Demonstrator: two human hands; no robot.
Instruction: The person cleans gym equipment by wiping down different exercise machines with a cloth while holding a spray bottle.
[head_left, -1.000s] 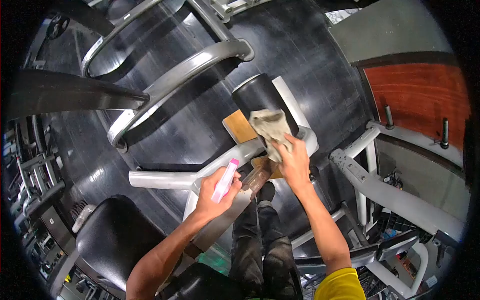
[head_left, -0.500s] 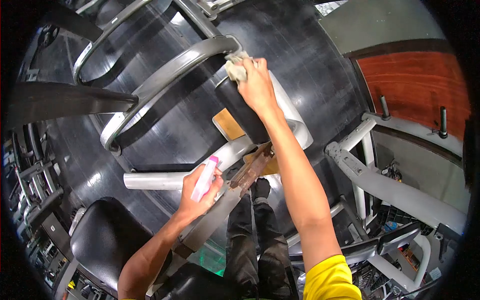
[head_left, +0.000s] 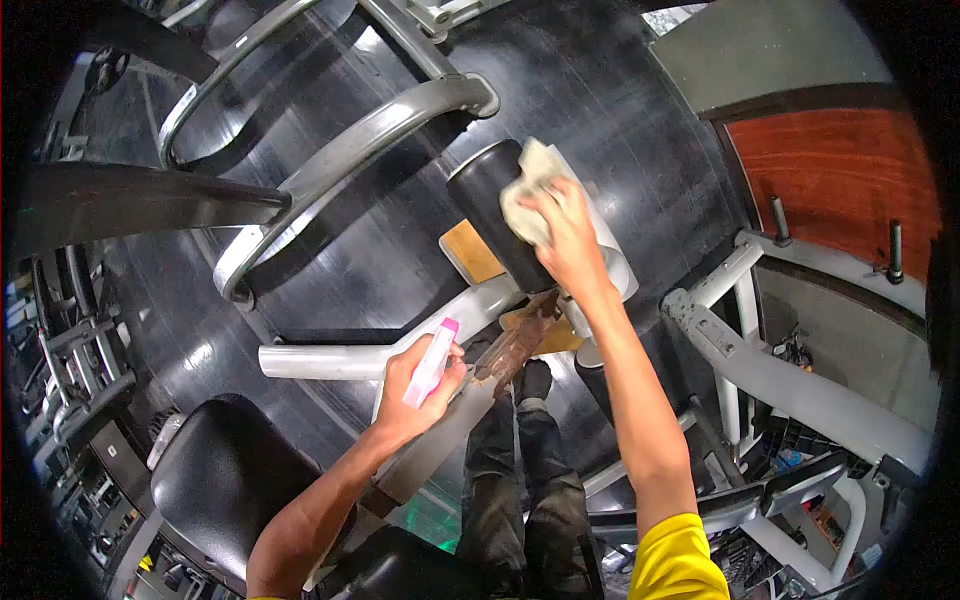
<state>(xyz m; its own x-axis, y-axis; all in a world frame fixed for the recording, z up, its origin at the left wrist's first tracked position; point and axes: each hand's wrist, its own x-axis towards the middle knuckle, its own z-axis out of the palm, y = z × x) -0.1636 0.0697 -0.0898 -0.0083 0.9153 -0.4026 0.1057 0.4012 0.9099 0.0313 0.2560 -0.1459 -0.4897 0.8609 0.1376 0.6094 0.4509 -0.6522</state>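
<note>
Grips pale cloth (head_left: 527, 198) in closed right hand (head_left: 572, 240), over right side of black roller pad (head_left: 487, 185), far centre. Clasps pink-and-white object (head_left: 432, 368) in curled left hand (head_left: 402, 398), nearer and left. Reaches farther with right arm (head_left: 645, 410).

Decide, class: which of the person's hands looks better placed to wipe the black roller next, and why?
Probably the right hand: it holds the pale cloth over the black roller. The left hand grips a pink-and-white object and is farther from the roller.
</note>
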